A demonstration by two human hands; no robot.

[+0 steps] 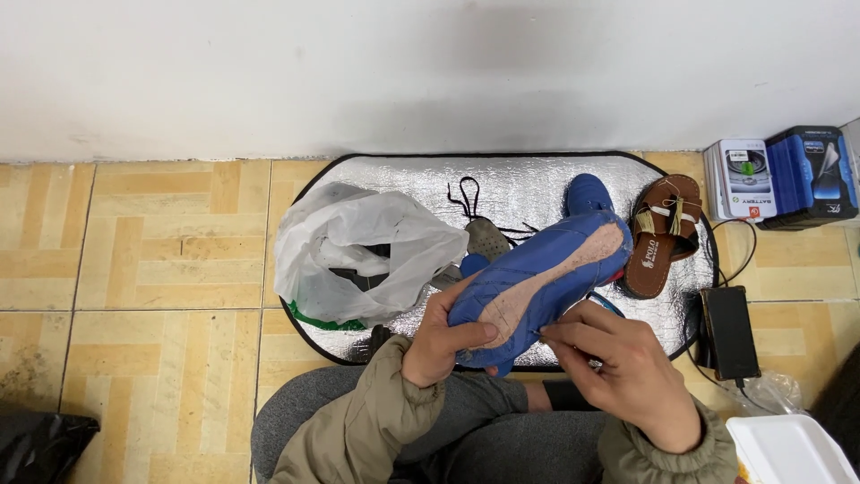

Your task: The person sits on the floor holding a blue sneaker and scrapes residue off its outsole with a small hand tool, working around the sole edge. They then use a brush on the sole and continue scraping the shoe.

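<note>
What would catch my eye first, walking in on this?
The blue shoe, held sole-up at the centre: the left hand grips its heel end while the right hand pinches at the sole's edge. Behind it a shiny silver mat lies against the wall, with a white plastic bag at left and a brown sandal at right.

The white foam box (pixel 788 450) and black bag (pixel 40 445) are being cropped by the frame's edges; the white plastic bag's (pixel 358 251) contents are being largely concealed.
</note>
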